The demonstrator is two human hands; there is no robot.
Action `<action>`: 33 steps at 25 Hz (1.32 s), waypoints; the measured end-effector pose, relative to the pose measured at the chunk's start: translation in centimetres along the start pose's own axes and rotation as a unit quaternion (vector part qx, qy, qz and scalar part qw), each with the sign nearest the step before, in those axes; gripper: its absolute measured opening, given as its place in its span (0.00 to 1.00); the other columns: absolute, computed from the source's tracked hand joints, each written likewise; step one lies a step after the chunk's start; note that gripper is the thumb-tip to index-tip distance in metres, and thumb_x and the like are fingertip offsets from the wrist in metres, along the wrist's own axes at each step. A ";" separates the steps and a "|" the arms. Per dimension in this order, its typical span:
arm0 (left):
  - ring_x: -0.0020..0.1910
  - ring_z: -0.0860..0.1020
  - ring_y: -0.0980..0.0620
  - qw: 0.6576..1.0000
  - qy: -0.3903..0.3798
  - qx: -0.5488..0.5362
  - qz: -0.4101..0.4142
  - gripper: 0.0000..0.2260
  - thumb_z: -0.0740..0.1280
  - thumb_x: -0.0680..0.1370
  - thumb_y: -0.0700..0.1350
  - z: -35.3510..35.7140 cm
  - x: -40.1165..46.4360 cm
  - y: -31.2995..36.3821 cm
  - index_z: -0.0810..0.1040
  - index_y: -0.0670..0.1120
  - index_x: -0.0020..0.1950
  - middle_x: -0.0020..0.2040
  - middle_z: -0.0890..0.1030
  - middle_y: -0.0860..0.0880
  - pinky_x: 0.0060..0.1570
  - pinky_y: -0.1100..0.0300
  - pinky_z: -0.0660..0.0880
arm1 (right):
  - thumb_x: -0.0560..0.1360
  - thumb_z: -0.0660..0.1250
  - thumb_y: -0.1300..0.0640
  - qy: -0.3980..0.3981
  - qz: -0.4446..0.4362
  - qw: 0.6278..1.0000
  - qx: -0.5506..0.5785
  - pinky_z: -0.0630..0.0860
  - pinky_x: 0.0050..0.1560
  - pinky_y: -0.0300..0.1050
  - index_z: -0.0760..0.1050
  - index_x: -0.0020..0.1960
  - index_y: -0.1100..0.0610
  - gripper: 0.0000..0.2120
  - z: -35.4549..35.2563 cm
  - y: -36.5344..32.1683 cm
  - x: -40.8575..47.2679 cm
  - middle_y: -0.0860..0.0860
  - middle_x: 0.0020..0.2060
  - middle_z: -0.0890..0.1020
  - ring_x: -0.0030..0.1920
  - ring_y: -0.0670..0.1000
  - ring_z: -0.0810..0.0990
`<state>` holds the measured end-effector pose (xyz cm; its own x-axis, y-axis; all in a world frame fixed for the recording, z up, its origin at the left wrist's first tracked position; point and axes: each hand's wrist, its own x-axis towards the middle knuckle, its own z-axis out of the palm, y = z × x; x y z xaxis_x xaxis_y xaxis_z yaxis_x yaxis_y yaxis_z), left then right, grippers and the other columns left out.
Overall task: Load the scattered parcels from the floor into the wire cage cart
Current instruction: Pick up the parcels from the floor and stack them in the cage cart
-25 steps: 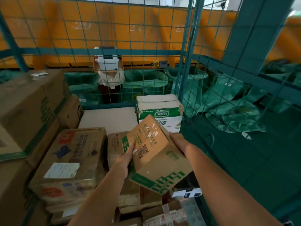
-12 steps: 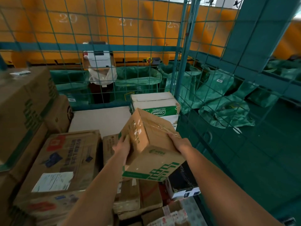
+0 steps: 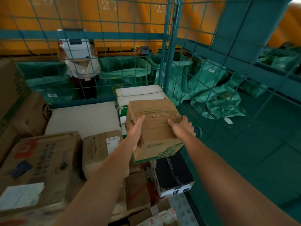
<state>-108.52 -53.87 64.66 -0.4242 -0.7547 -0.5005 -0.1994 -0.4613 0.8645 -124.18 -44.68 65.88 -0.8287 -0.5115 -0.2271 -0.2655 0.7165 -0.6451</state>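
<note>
Nearest the camera, two bare forearms reach into the wire cage cart (image 3: 169,51). The left hand (image 3: 136,129) grips the left side of a brown corrugated cardboard box (image 3: 154,128), thumb lying on its top face, fingers wrapped out of sight round the side. The right hand (image 3: 182,126) clamps the box's right edge, thumb on top, fingers curled over the far side. The box, taped along its top seam and printed with green stripes on its near face, is held above the stacked parcels inside the cart. Below the box lies a glossy black carton (image 3: 172,173). Left of the box sits a creased brown parcel (image 3: 97,149) with a white label. Just behind the box stands a white carton (image 3: 140,95). Beyond the teal mesh, crumpled green sacks (image 3: 216,101) lie on the floor.
</note>
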 end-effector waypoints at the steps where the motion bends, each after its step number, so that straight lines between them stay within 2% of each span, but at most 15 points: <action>1: 0.71 0.65 0.40 0.999 0.032 0.036 0.017 0.43 0.65 0.69 0.72 1.2 0.0 0.7 0.57 0.55 0.78 0.76 0.58 0.46 0.70 0.42 0.63 | 0.74 0.60 0.33 -0.001 -0.016 1.000 -0.011 0.63 0.69 0.59 0.51 0.78 0.50 0.39 -0.1 0.2 1.2 0.57 0.73 0.63 0.72 0.61 0.63; 2: 0.70 0.65 0.40 0.996 0.068 0.057 0.021 0.40 0.66 0.73 0.65 2.0 1.0 0.7 0.53 0.53 0.78 0.75 0.56 0.46 0.70 0.44 0.64 | 0.75 0.59 0.34 -0.005 -0.031 0.999 -0.022 0.63 0.69 0.59 0.51 0.78 0.49 0.38 0.0 0.5 2.6 0.57 0.73 0.63 0.72 0.61 0.63; 3: 0.68 0.67 0.40 0.993 0.086 0.080 0.031 0.37 0.67 0.75 0.61 2.9 2.4 0.8 0.54 0.52 0.78 0.74 0.58 0.45 0.69 0.44 0.66 | 0.75 0.59 0.35 -0.013 -0.043 0.998 -0.033 0.63 0.69 0.59 0.50 0.77 0.48 0.37 0.1 1.0 4.0 0.57 0.73 0.63 0.71 0.61 0.63; 6: 0.61 0.75 0.42 0.997 0.052 0.049 0.021 0.30 0.69 0.75 0.52 5.8 6.8 0.3 0.60 0.51 0.74 0.68 0.71 0.44 0.63 0.43 0.72 | 0.76 0.59 0.36 -0.052 -0.067 0.992 -0.089 0.62 0.68 0.58 0.48 0.77 0.43 0.35 0.4 3.4 8.9 0.58 0.72 0.61 0.70 0.62 0.62; 10: 0.64 0.71 0.43 0.986 0.097 0.134 0.011 0.28 0.66 0.77 0.55 9.5 12.7 -0.9 0.61 0.52 0.75 0.69 0.64 0.45 0.66 0.47 0.70 | 0.77 0.58 0.37 -0.097 -0.076 0.986 -0.113 0.61 0.69 0.59 0.48 0.77 0.43 0.33 2.0 5.9 15.8 0.58 0.73 0.59 0.71 0.62 0.59; 13: 0.61 0.74 0.46 0.988 0.061 0.142 0.026 0.26 0.68 0.78 0.48 11.0 18.1 -2.7 0.61 0.52 0.73 0.65 0.71 0.46 0.64 0.47 0.72 | 0.76 0.59 0.36 -0.104 -0.085 0.981 -0.140 0.56 0.71 0.59 0.45 0.78 0.46 0.38 4.7 7.5 19.6 0.59 0.75 0.53 0.73 0.62 0.54; 15: 0.61 0.74 0.47 0.989 0.054 0.133 0.020 0.28 0.68 0.78 0.44 11.3 21.2 -4.3 0.59 0.51 0.74 0.65 0.73 0.48 0.64 0.47 0.72 | 0.75 0.60 0.34 -0.111 -0.101 0.976 -0.160 0.52 0.73 0.59 0.44 0.78 0.47 0.41 6.9 8.4 22.0 0.60 0.75 0.48 0.74 0.62 0.49; 17: 0.64 0.73 0.46 0.986 0.070 0.149 0.021 0.30 0.68 0.77 0.43 11.3 23.6 -5.7 0.57 0.49 0.75 0.66 0.72 0.48 0.66 0.46 0.70 | 0.74 0.61 0.34 -0.122 -0.115 0.970 -0.173 0.50 0.74 0.58 0.44 0.78 0.47 0.41 8.7 8.9 24.0 0.59 0.76 0.45 0.75 0.62 0.46; 21: 0.65 0.72 0.46 0.985 0.066 0.156 0.022 0.29 0.67 0.78 0.44 10.4 27.9 -6.8 0.57 0.51 0.76 0.68 0.72 0.48 0.66 0.44 0.70 | 0.73 0.63 0.35 -0.141 -0.122 0.968 -0.170 0.51 0.74 0.57 0.45 0.78 0.47 0.42 11.9 9.1 27.7 0.59 0.76 0.46 0.75 0.62 0.47; 24: 0.70 0.68 0.46 0.984 0.046 0.173 0.021 0.36 0.66 0.79 0.49 10.1 29.9 -7.3 0.47 0.53 0.79 0.73 0.66 0.49 0.69 0.44 0.67 | 0.74 0.62 0.35 -0.141 -0.128 0.965 -0.178 0.51 0.74 0.57 0.45 0.78 0.47 0.42 13.6 9.1 29.8 0.59 0.76 0.45 0.76 0.61 0.46; 26: 0.72 0.65 0.46 0.980 0.038 0.195 0.016 0.40 0.65 0.79 0.53 10.0 30.7 -8.3 0.38 0.54 0.78 0.76 0.61 0.49 0.69 0.43 0.66 | 0.76 0.58 0.35 -0.137 -0.129 0.960 -0.209 0.49 0.74 0.57 0.42 0.79 0.48 0.40 14.5 9.2 30.4 0.60 0.76 0.43 0.76 0.61 0.44; 27: 0.72 0.65 0.45 0.979 0.035 0.199 0.005 0.41 0.64 0.78 0.55 10.0 31.0 -8.6 0.35 0.56 0.78 0.77 0.59 0.50 0.66 0.42 0.69 | 0.77 0.55 0.34 -0.132 -0.133 0.955 -0.229 0.47 0.75 0.57 0.40 0.79 0.48 0.39 14.9 9.4 30.3 0.60 0.77 0.41 0.76 0.60 0.42; 29: 0.70 0.67 0.41 0.979 0.034 0.198 -0.032 0.40 0.63 0.78 0.57 10.1 30.9 -9.3 0.33 0.62 0.76 0.78 0.56 0.50 0.48 0.44 0.80 | 0.79 0.47 0.34 -0.124 -0.143 0.942 -0.278 0.43 0.75 0.56 0.36 0.78 0.50 0.37 15.4 10.0 29.8 0.62 0.76 0.38 0.77 0.61 0.40; 30: 0.68 0.69 0.39 0.978 0.038 0.199 -0.045 0.40 0.62 0.78 0.57 10.2 30.6 -9.4 0.33 0.64 0.75 0.78 0.56 0.50 0.40 0.47 0.81 | 0.79 0.44 0.34 -0.118 -0.154 0.934 -0.301 0.41 0.75 0.55 0.34 0.78 0.51 0.36 15.5 10.3 29.5 0.62 0.76 0.37 0.77 0.60 0.39; 33: 0.61 0.74 0.39 0.969 0.044 0.237 -0.061 0.39 0.61 0.79 0.58 10.9 29.9 -9.2 0.31 0.65 0.74 0.77 0.57 0.47 0.34 0.49 0.81 | 0.79 0.39 0.36 -0.106 -0.185 0.905 -0.369 0.36 0.75 0.54 0.31 0.77 0.55 0.36 15.3 10.4 29.4 0.58 0.76 0.34 0.77 0.58 0.35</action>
<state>-128.98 -67.17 42.24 -0.2994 -0.7543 -0.5842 -0.6356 -0.2989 0.7118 -143.76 -59.54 41.31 -0.5239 -0.8045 -0.2798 -0.8265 0.5596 -0.0614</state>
